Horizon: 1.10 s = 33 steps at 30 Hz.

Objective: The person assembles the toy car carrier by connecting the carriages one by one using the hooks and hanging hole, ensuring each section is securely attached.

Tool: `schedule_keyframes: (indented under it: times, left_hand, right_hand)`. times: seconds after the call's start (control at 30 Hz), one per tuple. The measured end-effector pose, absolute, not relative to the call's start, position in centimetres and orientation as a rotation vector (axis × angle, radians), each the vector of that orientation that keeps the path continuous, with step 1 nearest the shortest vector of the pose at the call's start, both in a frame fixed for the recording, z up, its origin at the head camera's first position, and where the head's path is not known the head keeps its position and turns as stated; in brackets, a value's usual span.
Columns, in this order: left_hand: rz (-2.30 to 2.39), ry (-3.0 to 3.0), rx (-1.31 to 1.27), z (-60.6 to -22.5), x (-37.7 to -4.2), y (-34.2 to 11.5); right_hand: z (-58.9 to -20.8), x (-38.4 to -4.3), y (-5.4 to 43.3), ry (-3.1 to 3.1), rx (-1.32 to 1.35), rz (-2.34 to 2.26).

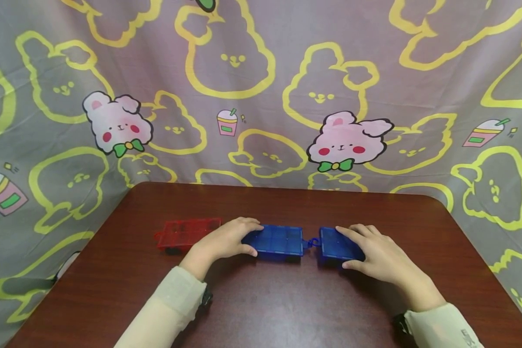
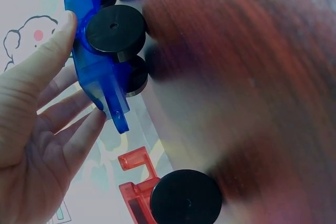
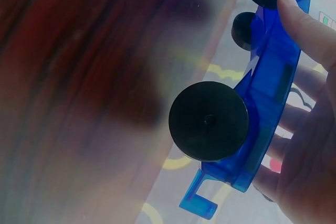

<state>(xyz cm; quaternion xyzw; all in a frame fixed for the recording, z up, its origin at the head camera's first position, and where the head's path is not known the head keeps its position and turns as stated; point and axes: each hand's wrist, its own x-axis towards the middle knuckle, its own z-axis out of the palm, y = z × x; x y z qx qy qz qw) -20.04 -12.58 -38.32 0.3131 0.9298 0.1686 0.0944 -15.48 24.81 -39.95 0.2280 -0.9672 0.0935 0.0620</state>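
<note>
My left hand [image 1: 224,239] grips the left end of a translucent blue toy cart [image 1: 282,240], thumb on the near side and fingers on the far side. A second blue toy cart [image 1: 338,244] is held at its right end by my right hand [image 1: 384,251]. Between the two carts their blue couplings [image 1: 312,243] meet and overlap. In the left wrist view, the first cart has black wheels [image 2: 116,31] and a tab at its end. The right wrist view shows a black wheel [image 3: 209,120] and a hook [image 3: 199,203] on the second cart.
A translucent red toy cart [image 1: 184,233] stands on the table just left of my left hand, its hook [image 2: 137,160] pointing toward the first blue cart. The brown table [image 1: 269,304] ends at a patterned curtain [image 1: 261,111] behind.
</note>
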Motion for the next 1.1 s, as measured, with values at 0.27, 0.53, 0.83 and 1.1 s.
schedule_keyframes:
  times: [0.27,0.53,0.83,1.1]
  left_hand:
    - [0.502,2.751,0.93,-38.43,-20.12,-12.58]
    - [0.497,2.749,0.934,-38.39,-20.27,-12.6]
    - [0.502,2.749,0.928,-38.39,-20.25,-12.6]
    - [0.497,2.751,0.941,-38.4,-20.28,-12.55]
  right_hand:
    - [-40.19,-15.84,24.24,-2.923,0.707,0.256]
    - [-40.29,-15.97,24.08,-2.943,0.712,0.252]
    - [-40.44,-16.26,24.23,-2.959,0.718,0.235]
    - [-40.52,-16.39,24.32,-2.972,0.724,0.256]
